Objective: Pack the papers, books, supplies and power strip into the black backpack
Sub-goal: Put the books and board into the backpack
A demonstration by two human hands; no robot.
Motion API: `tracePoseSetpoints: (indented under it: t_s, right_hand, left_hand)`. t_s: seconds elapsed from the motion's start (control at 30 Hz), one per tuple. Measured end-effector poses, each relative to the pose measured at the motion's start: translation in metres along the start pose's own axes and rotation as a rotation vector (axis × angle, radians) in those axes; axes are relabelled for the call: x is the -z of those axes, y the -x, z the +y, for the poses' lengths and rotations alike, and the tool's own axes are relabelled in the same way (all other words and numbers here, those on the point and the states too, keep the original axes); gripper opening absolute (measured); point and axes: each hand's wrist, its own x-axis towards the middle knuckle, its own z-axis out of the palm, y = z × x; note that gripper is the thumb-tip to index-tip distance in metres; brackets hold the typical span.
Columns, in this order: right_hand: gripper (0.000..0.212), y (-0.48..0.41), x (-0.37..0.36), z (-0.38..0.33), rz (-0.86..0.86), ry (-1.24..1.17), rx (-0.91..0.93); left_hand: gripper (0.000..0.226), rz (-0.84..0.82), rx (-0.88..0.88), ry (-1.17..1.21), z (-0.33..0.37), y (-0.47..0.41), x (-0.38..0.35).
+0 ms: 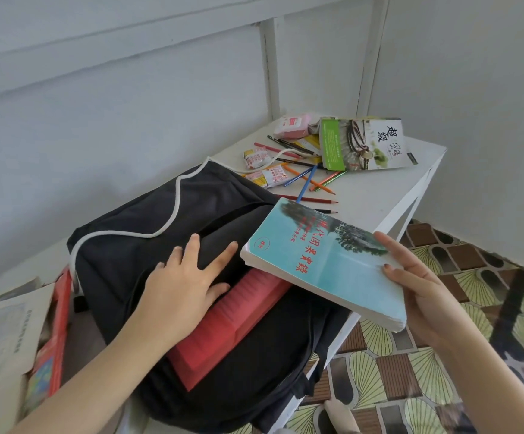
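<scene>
The black backpack (148,245) lies flat on the white table (379,189), its mouth facing right. A red book (232,327) sticks halfway out of the opening. My left hand (188,277) rests on the upper flap with fingers spread, its thumb at the red book's edge. My right hand (423,286) grips a light blue book (323,264) by its near end, holding it tilted just above the backpack's opening. A white cord (173,214) runs across the backpack.
At the table's far end lie coloured pencils (310,180), snack packets (263,167), a pink pack (292,125) and a green-and-white book (364,144). Papers (0,333) and a red box (54,336) sit at the left. Patterned floor lies to the right.
</scene>
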Motion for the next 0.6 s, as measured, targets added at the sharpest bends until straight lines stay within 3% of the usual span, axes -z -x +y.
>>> tracePoseSetpoints:
  t_s: [0.17, 0.3, 0.43, 0.5, 0.6]
  right_hand:
    - [0.044, 0.008, 0.002, 0.000, 0.002, 0.019, -0.010]
    - [0.044, 0.014, 0.001, -0.003, -0.013, 0.057, -0.014]
    - [0.042, 0.021, -0.003, -0.010, -0.111, 0.105, -0.051]
    - [0.038, 0.021, -0.006, -0.013, -0.175, 0.129, -0.086]
    - [0.048, 0.016, -0.014, -0.014, -0.246, 0.208, -0.130]
  left_hand:
    - [0.081, -0.076, -0.002, 0.083, -0.010, 0.000, 0.002]
    - [0.080, -0.203, 0.031, 0.252, -0.024, -0.012, 0.014]
    - [0.078, -0.126, 0.027, 0.422, -0.038, -0.020, 0.024]
    - [0.077, -0.100, 0.019, 0.433, -0.043, -0.024, 0.031]
    - [0.075, -0.058, 0.010, 0.411, -0.048, -0.033, 0.045]
